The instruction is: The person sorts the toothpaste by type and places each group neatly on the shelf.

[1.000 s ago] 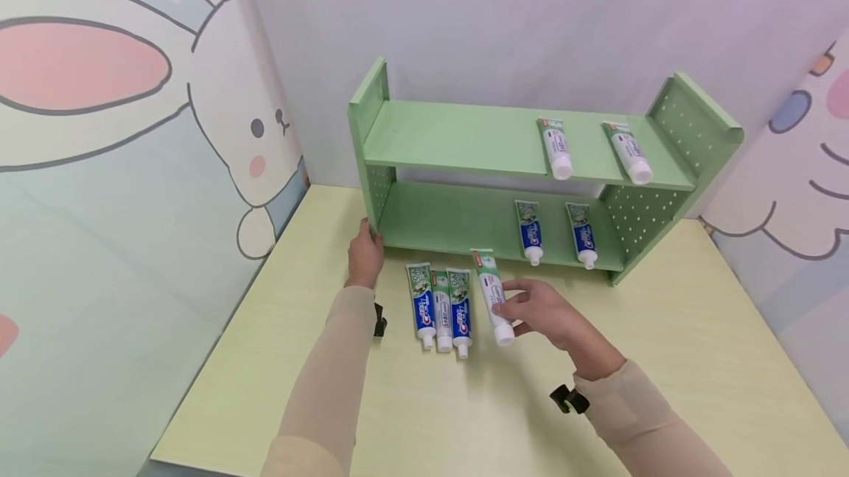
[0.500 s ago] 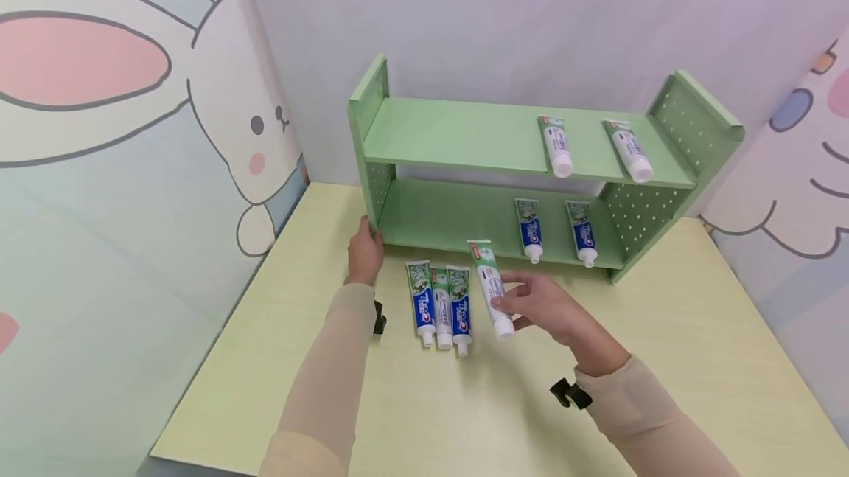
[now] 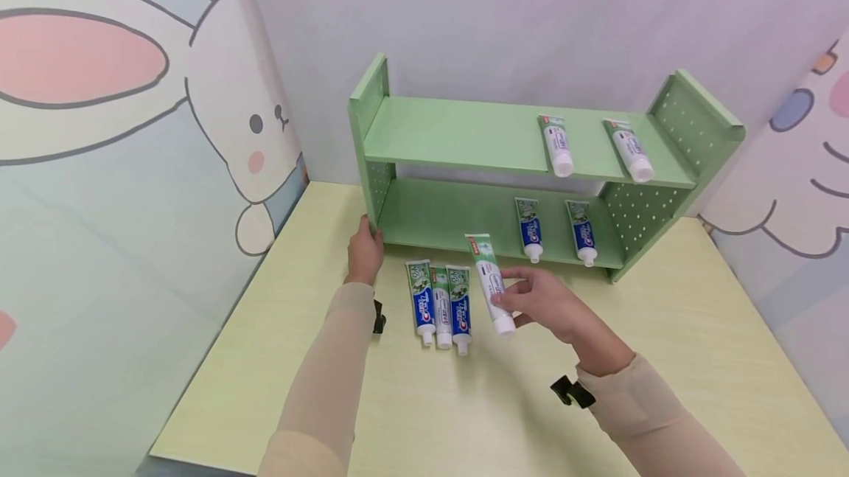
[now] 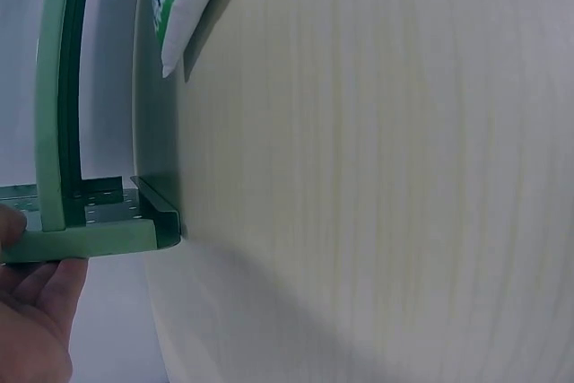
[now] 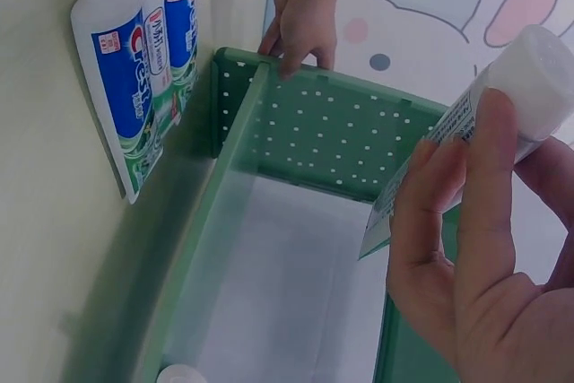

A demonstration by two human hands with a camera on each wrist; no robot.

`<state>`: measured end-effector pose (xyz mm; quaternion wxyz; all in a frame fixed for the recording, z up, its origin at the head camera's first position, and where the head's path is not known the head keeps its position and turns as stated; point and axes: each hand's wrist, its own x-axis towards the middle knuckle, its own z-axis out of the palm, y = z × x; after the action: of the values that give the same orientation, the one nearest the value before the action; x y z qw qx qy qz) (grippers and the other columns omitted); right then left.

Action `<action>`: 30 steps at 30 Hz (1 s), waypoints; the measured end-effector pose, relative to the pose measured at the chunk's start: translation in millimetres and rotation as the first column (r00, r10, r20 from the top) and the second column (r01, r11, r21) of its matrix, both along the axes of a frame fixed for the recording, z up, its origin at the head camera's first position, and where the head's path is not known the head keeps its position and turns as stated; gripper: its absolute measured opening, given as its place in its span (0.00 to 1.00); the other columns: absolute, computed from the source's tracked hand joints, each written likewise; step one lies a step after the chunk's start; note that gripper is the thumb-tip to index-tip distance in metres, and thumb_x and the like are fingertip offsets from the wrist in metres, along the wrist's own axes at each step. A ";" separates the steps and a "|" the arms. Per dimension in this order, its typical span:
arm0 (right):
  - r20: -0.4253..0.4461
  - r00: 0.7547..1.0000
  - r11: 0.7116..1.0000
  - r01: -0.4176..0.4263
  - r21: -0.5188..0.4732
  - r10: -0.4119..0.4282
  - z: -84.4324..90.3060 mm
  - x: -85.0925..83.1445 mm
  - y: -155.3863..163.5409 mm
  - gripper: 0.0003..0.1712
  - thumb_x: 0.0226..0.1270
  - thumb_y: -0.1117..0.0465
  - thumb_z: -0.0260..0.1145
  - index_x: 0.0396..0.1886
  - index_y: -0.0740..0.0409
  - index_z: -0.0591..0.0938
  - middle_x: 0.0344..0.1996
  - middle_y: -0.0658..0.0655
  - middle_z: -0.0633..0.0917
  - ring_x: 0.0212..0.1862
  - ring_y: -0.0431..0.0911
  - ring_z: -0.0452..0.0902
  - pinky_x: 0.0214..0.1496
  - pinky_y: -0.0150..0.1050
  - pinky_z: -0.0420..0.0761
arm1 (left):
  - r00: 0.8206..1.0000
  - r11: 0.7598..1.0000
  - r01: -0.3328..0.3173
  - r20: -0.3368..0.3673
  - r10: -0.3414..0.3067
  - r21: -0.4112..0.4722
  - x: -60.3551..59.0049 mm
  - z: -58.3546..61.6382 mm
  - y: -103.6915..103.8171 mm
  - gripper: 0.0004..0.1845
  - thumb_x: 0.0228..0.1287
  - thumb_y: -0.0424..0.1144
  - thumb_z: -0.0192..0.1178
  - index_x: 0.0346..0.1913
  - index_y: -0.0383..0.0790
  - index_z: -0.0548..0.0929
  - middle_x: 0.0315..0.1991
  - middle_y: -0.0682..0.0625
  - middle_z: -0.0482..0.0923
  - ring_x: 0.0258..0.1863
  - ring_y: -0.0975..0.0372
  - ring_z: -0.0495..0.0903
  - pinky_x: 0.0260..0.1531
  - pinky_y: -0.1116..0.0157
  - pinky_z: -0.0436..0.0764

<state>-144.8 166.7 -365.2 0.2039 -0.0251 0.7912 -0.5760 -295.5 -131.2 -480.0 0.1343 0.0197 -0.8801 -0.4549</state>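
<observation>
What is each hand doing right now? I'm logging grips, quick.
Left hand: holds the front left corner of the green shelf.
Right hand: holds a toothpaste tube near its cap, lifted off the table.

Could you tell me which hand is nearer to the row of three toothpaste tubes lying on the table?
Left, narrowly. The left hand grips the green shelf's corner just left of the three tubes; the right hand holds a fourth tube to their right.

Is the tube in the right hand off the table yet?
Yes: the right hand holds the tube lifted, tail toward the shelf.
</observation>
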 end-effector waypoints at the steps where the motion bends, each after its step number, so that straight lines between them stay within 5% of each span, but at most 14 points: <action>1: -0.001 1.000 1.000 -0.001 0.002 0.001 0.8 0.2 -0.1 0.35 0.67 0.67 0.65 0.68 0.75 0.61 0.44 0.68 0.80 0.39 0.54 0.81 0.39 0.48 0.83 | 1.000 1.000 -0.001 0.001 0.001 -0.002 0.0 0.0 -0.1 0.20 0.76 0.34 0.50 0.67 0.37 0.65 0.56 0.31 0.76 0.48 0.43 0.80 0.40 0.48 0.80; 30: -0.100 0.994 0.999 -0.046 0.025 0.048 26.9 -1.4 1.7 0.36 0.67 0.66 0.66 0.69 0.73 0.61 0.45 0.68 0.80 0.40 0.54 0.81 0.39 0.47 0.84 | 1.000 1.000 -0.002 0.021 0.002 0.003 0.1 -1.1 0.6 0.20 0.77 0.35 0.48 0.67 0.39 0.65 0.56 0.34 0.76 0.45 0.46 0.81 0.38 0.52 0.80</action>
<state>-146.2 168.5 -338.4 0.1776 -0.0705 0.8062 -0.5600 -295.5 -130.6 -481.0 0.1255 0.0257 -0.8807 -0.4559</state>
